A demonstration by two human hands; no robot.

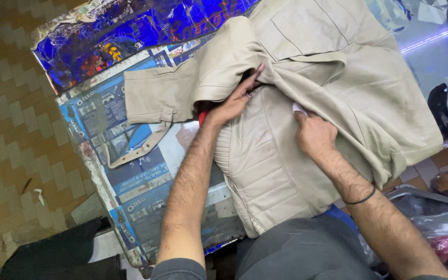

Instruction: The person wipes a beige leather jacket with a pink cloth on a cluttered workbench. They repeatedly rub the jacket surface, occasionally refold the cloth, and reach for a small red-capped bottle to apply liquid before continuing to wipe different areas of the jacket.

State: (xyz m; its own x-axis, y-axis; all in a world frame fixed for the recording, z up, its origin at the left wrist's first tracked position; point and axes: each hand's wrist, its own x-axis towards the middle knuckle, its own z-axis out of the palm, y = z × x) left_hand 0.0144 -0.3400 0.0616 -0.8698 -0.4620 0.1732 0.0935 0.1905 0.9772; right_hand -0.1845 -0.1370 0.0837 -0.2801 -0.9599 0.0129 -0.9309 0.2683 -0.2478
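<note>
A beige leather jacket lies spread on a worktable covered in printed blue sheets. Its sleeve stretches left, a cuff strap dangling. My left hand lies fingers stretched under a fold where the sleeve meets the body, and seems to hold a small red item, mostly hidden. My right hand presses on the quilted side panel, fingertips tucked beneath the jacket's upper layer beside a small white piece.
Tiled brown floor lies left of the table. Dark fabric sits at the lower left. Plastic bags with reddish contents crowd the lower right. A glossy dark surface with a light strip is behind the jacket.
</note>
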